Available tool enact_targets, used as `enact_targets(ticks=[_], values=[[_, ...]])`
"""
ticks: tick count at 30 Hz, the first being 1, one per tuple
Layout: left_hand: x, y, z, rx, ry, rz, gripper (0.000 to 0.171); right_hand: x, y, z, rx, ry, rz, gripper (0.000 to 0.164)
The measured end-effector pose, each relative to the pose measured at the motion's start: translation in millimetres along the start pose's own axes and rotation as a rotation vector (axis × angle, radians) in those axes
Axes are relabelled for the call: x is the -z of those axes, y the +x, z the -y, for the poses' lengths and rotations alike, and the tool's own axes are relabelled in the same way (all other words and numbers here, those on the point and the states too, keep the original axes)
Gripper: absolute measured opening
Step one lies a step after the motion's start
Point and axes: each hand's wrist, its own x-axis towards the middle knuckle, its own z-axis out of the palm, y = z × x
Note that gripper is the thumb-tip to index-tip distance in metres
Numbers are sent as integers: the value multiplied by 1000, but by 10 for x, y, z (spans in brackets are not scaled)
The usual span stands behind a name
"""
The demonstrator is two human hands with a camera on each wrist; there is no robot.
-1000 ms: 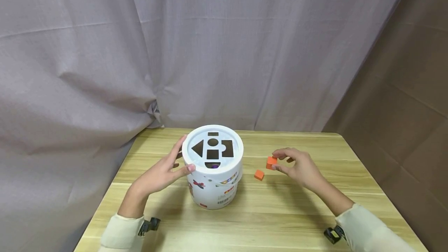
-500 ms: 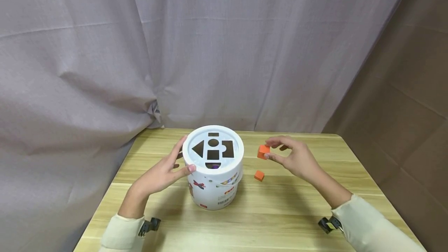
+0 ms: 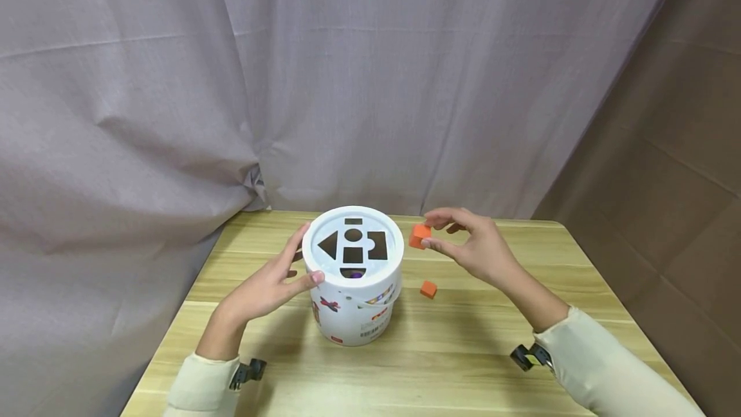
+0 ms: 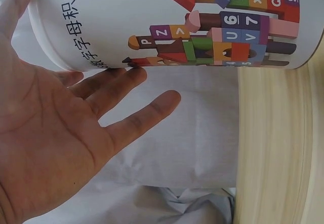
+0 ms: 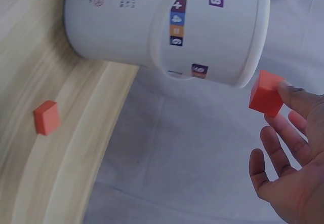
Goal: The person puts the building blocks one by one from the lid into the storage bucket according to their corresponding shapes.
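Observation:
In the head view a white bucket [image 3: 350, 314] stands upright, its lid [image 3: 379, 269] cut with several shaped holes. My left hand [image 3: 263, 285] rests against its left side, thumb on the rim and index finger along the edge. The left wrist view shows that hand's [image 4: 61, 127] fingers nearly straight and spread beside the printed bucket wall [image 4: 126, 11]. My right hand [image 3: 477, 250] pinches an orange cube [image 3: 419, 236] between thumb and fingertips, just right of the lid. In the right wrist view the cube [image 5: 266, 93] is close beside the bucket's rim.
A smaller orange block [image 3: 428, 289] lies on the wooden table [image 3: 463, 352], right of the bucket. The bucket's white handle [image 5: 154, 36] hangs down its side. Something purple [image 3: 356, 275] shows through the half-round hole. Grey curtains [image 3: 370, 82] stand behind.
My right hand has lifted the orange cube and carried it left and away from me, toward the bucket's lid. The left hand and bucket have stayed in place.

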Motion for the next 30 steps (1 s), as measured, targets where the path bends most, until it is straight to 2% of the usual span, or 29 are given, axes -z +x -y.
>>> enact_targets(ticks=[13, 30], values=[[-24, -12, -37, -3, 0, -9, 101, -174, 192, 239, 51, 138, -5, 43], [-65, -51, -103, 8, 1, -10, 102, -395, 253, 480, 77, 158, 48, 45]])
